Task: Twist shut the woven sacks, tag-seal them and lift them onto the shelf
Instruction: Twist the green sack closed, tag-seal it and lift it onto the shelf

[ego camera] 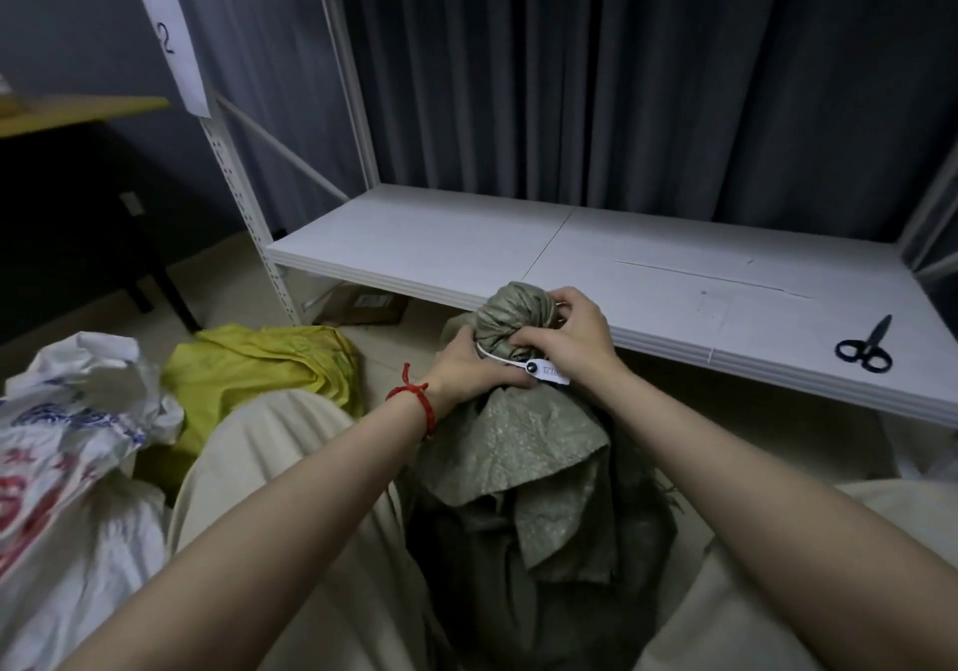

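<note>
A grey-green woven sack (523,468) stands between my knees, its mouth twisted into a bunched knot (510,312) at the top. A white tag seal (547,371) with a dark button is looped round the twisted neck. My left hand (469,367) grips the neck just below the knot, thumb by the tag. My right hand (567,331) curls over the neck from the right and pinches the strap of the seal. The white shelf board (622,255) lies just beyond the sack.
Black scissors (864,346) lie on the shelf at the right. A yellow-green sack (259,370) and a white printed sack (67,463) sit on the floor to the left. A cardboard box (363,307) is under the shelf. A dark table (78,162) stands far left.
</note>
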